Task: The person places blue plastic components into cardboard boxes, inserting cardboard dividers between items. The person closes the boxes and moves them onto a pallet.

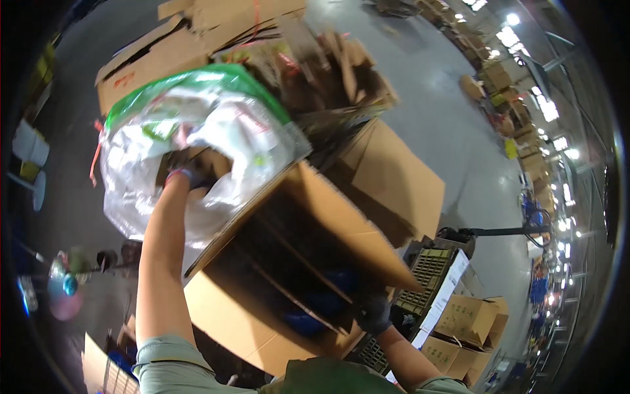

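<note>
My left hand [189, 176], in a dark glove, reaches down into the mouth of a large clear plastic bag [125, 171] with a green band along its far rim. Brown cardboard [213, 161] shows around that hand inside the bag; blur and plastic hide the fingers. Right in front of me an open cardboard box [374, 243] stands tilted, with upright cardboard dividers [295, 299] and dark blue items [325, 302] deep inside. At the box's near right edge, my right hand [375, 314], also dark-gloved, grips the cardboard.
Flattened cardboard [216, 26] and a stack of cardboard scraps [315, 72] lie beyond the bag. To the right are a folded carton [400, 177], a greenish plastic crate [426, 279] and printed cardboard boxes [462, 322]. A dark bar [505, 231] sticks out over the grey floor.
</note>
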{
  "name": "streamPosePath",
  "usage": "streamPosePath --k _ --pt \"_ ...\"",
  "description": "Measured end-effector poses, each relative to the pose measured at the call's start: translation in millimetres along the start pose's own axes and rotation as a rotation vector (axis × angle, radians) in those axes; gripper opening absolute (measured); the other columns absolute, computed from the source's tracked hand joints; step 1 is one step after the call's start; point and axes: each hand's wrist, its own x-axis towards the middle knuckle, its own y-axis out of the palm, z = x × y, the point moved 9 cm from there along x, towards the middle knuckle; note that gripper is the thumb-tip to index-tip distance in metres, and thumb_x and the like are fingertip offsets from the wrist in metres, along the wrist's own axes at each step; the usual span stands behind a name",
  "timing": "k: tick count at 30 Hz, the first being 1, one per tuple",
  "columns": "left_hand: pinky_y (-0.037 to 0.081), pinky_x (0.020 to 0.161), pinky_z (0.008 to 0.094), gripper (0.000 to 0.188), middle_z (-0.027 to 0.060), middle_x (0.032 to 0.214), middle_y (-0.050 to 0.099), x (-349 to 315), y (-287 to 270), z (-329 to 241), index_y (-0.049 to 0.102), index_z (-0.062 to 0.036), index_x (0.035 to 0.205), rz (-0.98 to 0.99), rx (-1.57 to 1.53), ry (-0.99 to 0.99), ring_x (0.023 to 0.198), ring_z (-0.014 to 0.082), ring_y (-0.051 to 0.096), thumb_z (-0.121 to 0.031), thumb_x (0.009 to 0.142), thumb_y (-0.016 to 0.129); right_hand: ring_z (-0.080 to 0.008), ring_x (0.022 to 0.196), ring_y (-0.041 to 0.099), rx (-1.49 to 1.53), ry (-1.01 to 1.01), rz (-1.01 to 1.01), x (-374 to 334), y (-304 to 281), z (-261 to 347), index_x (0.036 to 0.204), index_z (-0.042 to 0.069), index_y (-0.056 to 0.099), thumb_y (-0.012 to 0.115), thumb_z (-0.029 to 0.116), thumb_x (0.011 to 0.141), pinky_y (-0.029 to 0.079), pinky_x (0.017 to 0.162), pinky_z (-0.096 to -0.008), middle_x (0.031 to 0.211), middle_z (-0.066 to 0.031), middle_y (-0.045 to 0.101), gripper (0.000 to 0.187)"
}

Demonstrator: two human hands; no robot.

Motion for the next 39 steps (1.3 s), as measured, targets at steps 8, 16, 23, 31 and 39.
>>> streamPosePath --k 8,16,23,31,39 --pt "0.052 0.079 0.0373 0.033 0.0137 0.1 0.07 -21.5 -32.6 29.4 0.07 -0.0088 0.107 0.109 -0.117 0.047 0.095 0.0258 0.067 -0.032 0.085 0.061 -0.0377 0.093 0.063 0.148 -0.011 -0.112 5.2 -15.8 5.2 0.105 0.015 0.069 0.069 0.023 0.078 0.053 0.076 -0.047 0.102 -0.0136 0.066 0.028" --pt "0.038 0.109 0.0456 0.06 0.028 0.138 0.05 -142.4 -142.2 -173.8 0.041 -0.0038 0.144 0.255 0.086 -0.015 0.128 0.0419 0.047 -0.013 0.086 0.055 -0.0365 0.085 0.063 0.145 -0.026 -0.089 -3.2 -17.7 6.6 0.108 0.013 0.069 0.07 0.023 0.077 0.052 0.071 -0.0463 0.095 -0.0141 0.066 0.033" --pt "0.049 0.09 0.0355 0.05 0.0198 0.124 0.063 -346.5 -275.2 -259.2 0.046 -0.0013 0.143 -0.848 -0.374 0.104 0.106 0.0293 0.064 -0.012 0.094 0.053 -0.0296 0.141 0.038 1.152 0.03 -0.124 28.3 -37.1 22.2 0.153 0.004 0.029 0.077 0.012 0.084 0.034 0.111 -0.0387 0.15 -0.0178 0.043 0.084" --pt "0.041 0.093 0.0265 0.044 0.0061 0.121 0.059 -486.1 1.3 -350.4 0.049 -0.0019 0.14 -0.455 -1.618 -0.532 0.105 0.0132 0.053 -0.022 0.101 0.053 -0.0327 0.133 0.047 2.335 -0.115 0.653 66.2 -67.7 144.2 0.152 0.007 0.027 0.071 0.022 0.083 0.039 0.111 -0.0475 0.143 -0.0189 0.047 0.083" --pt "0.048 0.096 0.0338 0.053 0.0198 0.123 0.063 -474.7 23.7 -337.7 0.056 -0.0014 0.13 0.134 -0.874 -0.475 0.113 0.0266 0.062 -0.029 0.089 0.074 -0.018 0.114 0.06 2.307 0.505 0.774 -43.3 45.5 102.9 0.138 0.002 0.049 0.065 0.008 0.092 0.049 0.099 -0.0328 0.127 -0.0087 0.06 0.049"
